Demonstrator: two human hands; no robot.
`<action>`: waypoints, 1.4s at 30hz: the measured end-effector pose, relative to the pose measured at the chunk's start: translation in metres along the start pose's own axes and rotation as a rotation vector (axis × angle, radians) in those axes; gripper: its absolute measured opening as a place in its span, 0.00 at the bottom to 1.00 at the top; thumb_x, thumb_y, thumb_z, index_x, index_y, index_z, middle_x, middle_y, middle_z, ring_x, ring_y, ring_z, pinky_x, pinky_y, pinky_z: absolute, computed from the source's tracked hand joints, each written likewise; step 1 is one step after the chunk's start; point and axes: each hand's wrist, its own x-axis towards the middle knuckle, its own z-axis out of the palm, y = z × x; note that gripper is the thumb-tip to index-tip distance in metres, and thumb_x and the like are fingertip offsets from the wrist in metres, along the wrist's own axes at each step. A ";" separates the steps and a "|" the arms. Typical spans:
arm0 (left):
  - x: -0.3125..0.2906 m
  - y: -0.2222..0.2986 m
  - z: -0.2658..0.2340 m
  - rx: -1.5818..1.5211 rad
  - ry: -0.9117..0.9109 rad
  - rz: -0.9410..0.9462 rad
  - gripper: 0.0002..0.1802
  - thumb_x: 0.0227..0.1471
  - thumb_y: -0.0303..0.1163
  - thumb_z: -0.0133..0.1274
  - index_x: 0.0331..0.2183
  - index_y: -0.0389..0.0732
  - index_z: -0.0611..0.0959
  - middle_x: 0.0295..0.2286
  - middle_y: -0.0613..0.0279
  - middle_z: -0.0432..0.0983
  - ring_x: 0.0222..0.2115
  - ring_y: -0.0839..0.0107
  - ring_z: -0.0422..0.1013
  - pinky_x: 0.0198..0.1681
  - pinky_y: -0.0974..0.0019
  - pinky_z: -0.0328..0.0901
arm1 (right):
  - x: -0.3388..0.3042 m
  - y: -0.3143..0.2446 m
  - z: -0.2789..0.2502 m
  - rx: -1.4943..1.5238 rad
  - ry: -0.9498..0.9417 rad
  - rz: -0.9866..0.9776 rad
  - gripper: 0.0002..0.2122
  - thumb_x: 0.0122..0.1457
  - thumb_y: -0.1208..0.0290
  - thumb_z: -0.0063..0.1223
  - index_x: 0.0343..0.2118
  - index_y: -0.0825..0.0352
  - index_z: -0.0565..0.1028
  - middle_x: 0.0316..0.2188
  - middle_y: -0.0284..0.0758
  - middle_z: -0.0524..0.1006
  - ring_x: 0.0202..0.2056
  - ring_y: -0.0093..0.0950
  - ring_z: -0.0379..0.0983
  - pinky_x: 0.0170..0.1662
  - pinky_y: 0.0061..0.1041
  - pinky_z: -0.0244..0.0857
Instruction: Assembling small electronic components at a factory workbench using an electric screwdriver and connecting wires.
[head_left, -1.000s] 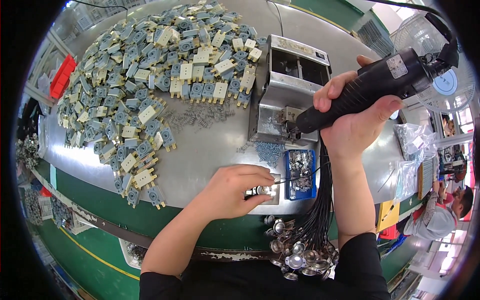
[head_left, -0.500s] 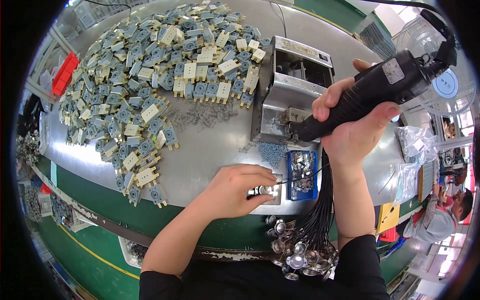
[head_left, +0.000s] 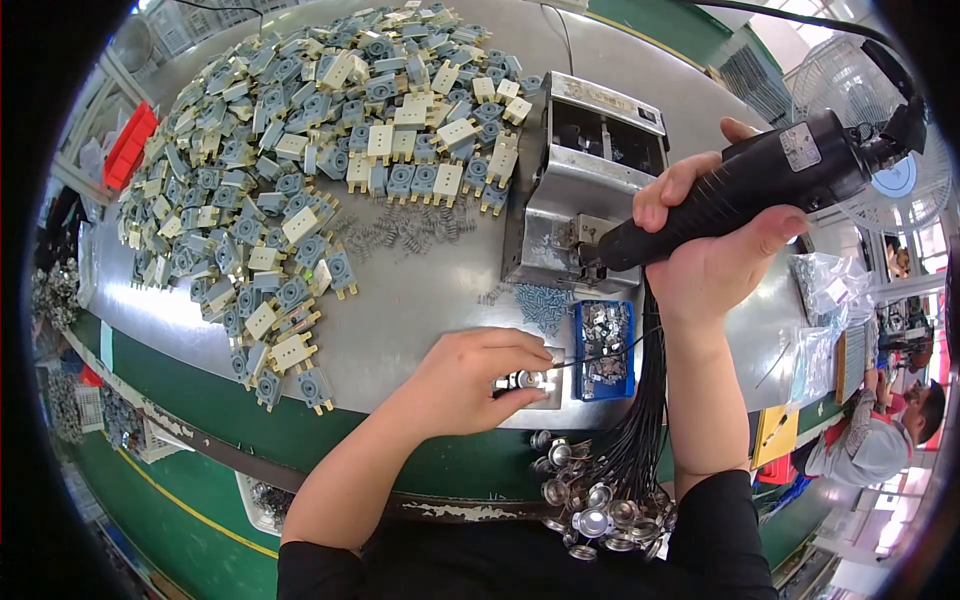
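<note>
My right hand [head_left: 700, 240] is wrapped round a black electric screwdriver [head_left: 750, 185], tilted with its rear end up to the right. The driver's front end is at the outlet of a metal screw feeder [head_left: 585, 170]; its bit is partly hidden. My left hand [head_left: 465, 380] lies low on the bench, thumb and fingers closed round a small white-and-metal part [head_left: 522, 380], mostly covered by the fingers. A thin black wire [head_left: 600, 357] leads right from this part over a blue tray [head_left: 632, 385] of small metal pieces.
A big heap of grey-and-cream switch blocks [head_left: 330, 120] fills the left bench. Springs [head_left: 410, 228] and small screws [head_left: 543, 305] lie loose before the feeder. Black-wired metal discs [head_left: 595, 522] hang at the front edge. Plastic bags [head_left: 830, 285], a fan [head_left: 870, 120] and another person [head_left: 870, 445] are at right.
My right hand and the screwdriver have shifted slightly to the right, and the driver's front end is a little farther from the feeder's outlet. My left hand stays in place.
</note>
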 end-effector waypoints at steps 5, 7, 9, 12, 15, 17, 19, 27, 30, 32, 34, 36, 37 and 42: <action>-0.001 0.001 0.000 0.008 -0.006 -0.001 0.16 0.44 0.26 0.71 0.39 0.38 0.88 0.42 0.57 0.85 0.46 0.57 0.81 0.49 0.58 0.76 | -0.002 -0.001 0.002 -0.002 -0.008 0.005 0.52 0.49 0.17 0.42 0.58 0.68 0.64 0.22 0.36 0.71 0.19 0.30 0.68 0.27 0.32 0.65; -0.001 -0.002 0.002 0.032 0.005 0.042 0.15 0.49 0.33 0.69 0.40 0.40 0.88 0.42 0.59 0.84 0.43 0.58 0.81 0.46 0.59 0.75 | -0.004 -0.001 0.001 0.016 -0.025 0.010 0.52 0.49 0.17 0.42 0.57 0.68 0.64 0.22 0.36 0.70 0.19 0.30 0.68 0.27 0.32 0.65; 0.000 0.001 0.002 0.016 -0.004 0.018 0.15 0.47 0.30 0.70 0.39 0.39 0.88 0.42 0.58 0.85 0.44 0.57 0.81 0.48 0.59 0.75 | -0.007 -0.001 -0.001 -0.009 -0.061 -0.004 0.52 0.50 0.16 0.41 0.58 0.68 0.63 0.22 0.36 0.70 0.19 0.30 0.68 0.26 0.32 0.65; -0.001 0.000 0.002 -0.001 -0.002 -0.008 0.16 0.45 0.26 0.71 0.38 0.38 0.88 0.41 0.56 0.85 0.46 0.56 0.81 0.49 0.58 0.75 | -0.013 -0.012 0.004 -0.037 -0.097 0.075 0.54 0.50 0.16 0.41 0.61 0.69 0.62 0.22 0.35 0.71 0.19 0.29 0.68 0.27 0.32 0.65; -0.004 -0.001 0.000 -0.010 0.012 -0.032 0.16 0.45 0.26 0.70 0.39 0.38 0.88 0.42 0.56 0.85 0.46 0.55 0.81 0.49 0.57 0.75 | -0.036 -0.030 0.002 0.195 -0.203 0.267 0.56 0.49 0.16 0.42 0.65 0.68 0.58 0.22 0.33 0.70 0.18 0.28 0.68 0.26 0.31 0.66; -0.001 0.000 -0.001 -0.004 -0.003 -0.003 0.15 0.45 0.26 0.69 0.39 0.38 0.87 0.42 0.56 0.84 0.45 0.55 0.81 0.49 0.57 0.75 | -0.052 -0.039 -0.001 0.217 -0.267 0.259 0.58 0.49 0.16 0.42 0.68 0.68 0.55 0.22 0.32 0.69 0.18 0.27 0.68 0.25 0.31 0.67; -0.003 -0.003 -0.001 -0.010 0.002 -0.007 0.16 0.44 0.26 0.69 0.39 0.38 0.87 0.42 0.57 0.84 0.44 0.55 0.81 0.48 0.57 0.75 | -0.063 -0.040 0.002 0.244 -0.295 0.270 0.58 0.49 0.16 0.43 0.68 0.67 0.55 0.22 0.32 0.69 0.17 0.27 0.68 0.24 0.31 0.67; -0.003 -0.002 -0.001 0.025 -0.009 -0.005 0.14 0.47 0.32 0.68 0.38 0.41 0.88 0.41 0.62 0.84 0.41 0.58 0.80 0.43 0.58 0.75 | -0.081 -0.032 0.006 0.225 -0.302 0.292 0.58 0.47 0.15 0.43 0.67 0.66 0.56 0.24 0.33 0.70 0.18 0.27 0.68 0.25 0.30 0.66; -0.005 -0.002 0.000 0.033 -0.009 -0.015 0.13 0.49 0.36 0.67 0.39 0.43 0.88 0.40 0.65 0.83 0.40 0.60 0.80 0.43 0.58 0.74 | -0.085 -0.029 0.006 0.201 -0.296 0.304 0.58 0.46 0.15 0.43 0.66 0.65 0.57 0.23 0.32 0.69 0.19 0.26 0.68 0.25 0.30 0.66; -0.006 -0.003 0.001 0.033 -0.001 -0.012 0.14 0.49 0.36 0.67 0.38 0.43 0.88 0.40 0.66 0.84 0.40 0.60 0.80 0.42 0.58 0.74 | -0.088 -0.029 0.006 0.181 -0.300 0.313 0.58 0.46 0.14 0.42 0.66 0.65 0.57 0.23 0.32 0.69 0.19 0.26 0.67 0.26 0.29 0.66; -0.006 -0.003 0.001 0.033 -0.006 -0.011 0.13 0.49 0.36 0.67 0.38 0.43 0.88 0.39 0.66 0.84 0.40 0.60 0.80 0.42 0.58 0.74 | -0.090 -0.029 0.006 0.159 -0.292 0.310 0.57 0.45 0.14 0.43 0.65 0.64 0.58 0.23 0.32 0.70 0.19 0.26 0.68 0.26 0.29 0.66; -0.006 -0.004 0.001 0.034 0.006 -0.001 0.13 0.49 0.36 0.67 0.38 0.43 0.88 0.39 0.66 0.84 0.40 0.60 0.80 0.42 0.59 0.74 | -0.091 -0.022 0.000 0.227 -0.340 0.258 0.57 0.45 0.14 0.43 0.65 0.64 0.59 0.23 0.32 0.70 0.19 0.26 0.68 0.26 0.29 0.66; -0.005 -0.005 0.002 0.032 0.015 0.014 0.13 0.49 0.36 0.68 0.38 0.43 0.88 0.39 0.66 0.84 0.40 0.60 0.80 0.42 0.59 0.74 | -0.091 -0.020 -0.003 0.290 -0.385 0.205 0.57 0.45 0.14 0.43 0.65 0.64 0.59 0.23 0.32 0.70 0.19 0.26 0.68 0.25 0.29 0.65; -0.006 -0.004 0.002 0.031 0.002 -0.012 0.14 0.49 0.36 0.68 0.38 0.43 0.88 0.40 0.65 0.84 0.39 0.60 0.80 0.42 0.59 0.74 | -0.097 -0.018 -0.003 0.289 -0.419 0.117 0.48 0.45 0.16 0.47 0.51 0.62 0.63 0.22 0.36 0.72 0.18 0.29 0.70 0.24 0.31 0.68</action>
